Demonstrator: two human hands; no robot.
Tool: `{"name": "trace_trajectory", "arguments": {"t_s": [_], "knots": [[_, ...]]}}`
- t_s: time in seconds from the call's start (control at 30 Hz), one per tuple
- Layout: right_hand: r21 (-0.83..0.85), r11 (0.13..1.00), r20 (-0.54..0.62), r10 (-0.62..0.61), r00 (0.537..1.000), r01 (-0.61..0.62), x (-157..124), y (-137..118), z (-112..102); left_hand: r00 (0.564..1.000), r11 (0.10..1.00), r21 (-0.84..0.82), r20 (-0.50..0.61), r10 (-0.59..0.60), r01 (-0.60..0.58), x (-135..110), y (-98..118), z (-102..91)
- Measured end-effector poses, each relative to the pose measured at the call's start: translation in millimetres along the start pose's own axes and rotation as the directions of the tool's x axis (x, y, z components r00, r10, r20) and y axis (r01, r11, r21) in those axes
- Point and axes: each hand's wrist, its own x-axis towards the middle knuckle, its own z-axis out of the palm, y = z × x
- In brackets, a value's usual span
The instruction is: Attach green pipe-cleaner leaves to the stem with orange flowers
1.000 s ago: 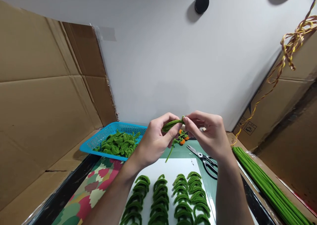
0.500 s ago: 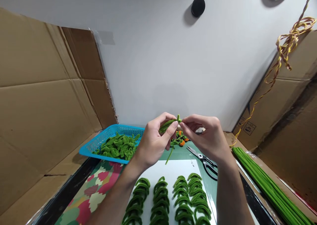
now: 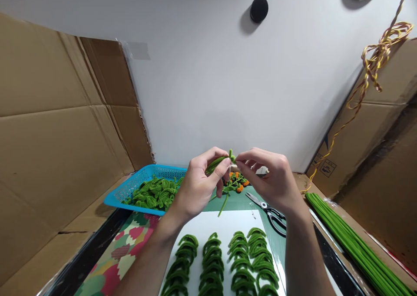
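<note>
My left hand (image 3: 198,185) and my right hand (image 3: 272,179) are raised above the table, both pinching one folded green pipe-cleaner piece (image 3: 219,161). The left thumb and fingers hold its body. The right fingertips pinch its twisted end, which sticks up between the hands. Below them, several rows of bent green pipe-cleaner loops (image 3: 211,261) lie on a white sheet (image 3: 228,222). A green sprig with orange flowers (image 3: 235,184) lies on the table behind my hands.
A blue basket (image 3: 137,184) of finished green pieces stands at the left. Black-handled scissors (image 3: 270,211) lie to the right of the sheet. A bundle of straight green pipe cleaners (image 3: 352,244) lies along the right edge. Cardboard walls stand on both sides.
Both hands shifted slightly left with the piece. The twisted end now sticks up more between the fingertips. Nothing on the table moved.
</note>
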Motion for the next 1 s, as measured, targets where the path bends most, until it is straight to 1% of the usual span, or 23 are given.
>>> {"name": "trace_trajectory", "arguments": {"t_s": [0.13, 0.27, 0.4, 0.5, 0.57, 0.7, 0.9, 0.93, 1.0], "knots": [[-0.037, 0.999, 0.028, 0.0, 1.0, 0.001, 0, -2, 3, 0.998, 0.999, 0.041, -0.068, 0.02, -0.018, 0, 0, 2.2], [-0.048, 0.999, 0.034, 0.009, 0.999, -0.007, 0, 1, 3, 0.996, 0.997, 0.072, -0.087, 0.034, -0.028, 1, -1, 3.0], [-0.069, 0.998, 0.017, -0.001, 1.0, 0.002, -1, 4, 1, 0.999, 0.998, 0.054, -0.042, 0.015, -0.013, 3, -4, -0.4], [-0.072, 0.997, -0.036, -0.036, 0.999, 0.033, -1, 6, 0, 1.0, 1.0, 0.01, 0.001, -0.008, 0.008, 4, -4, -3.1], [-0.072, 0.995, -0.051, -0.068, 0.996, 0.064, 0, 7, 0, 0.999, 0.999, -0.031, 0.034, -0.026, 0.027, 4, -4, -3.7], [-0.085, 0.993, -0.021, -0.082, 0.996, 0.08, -1, 11, 0, 0.995, 0.997, -0.064, 0.089, -0.048, 0.054, 5, -3, -2.1], [-0.076, 0.993, -0.002, -0.092, 0.996, 0.091, -2, 14, -2, 0.991, 0.993, -0.072, 0.106, -0.082, 0.09, 7, -3, -1.8], [-0.087, 0.993, -0.013, -0.086, 0.996, 0.084, -2, 15, -2, 0.99, 0.993, -0.073, 0.107, -0.087, 0.095, 7, -3, -2.1], [-0.146, 0.988, -0.094, -0.064, 0.994, 0.05, -1, 18, 0, 0.99, 0.992, -0.07, 0.104, -0.096, 0.104, 7, -3, -2.6]]}}
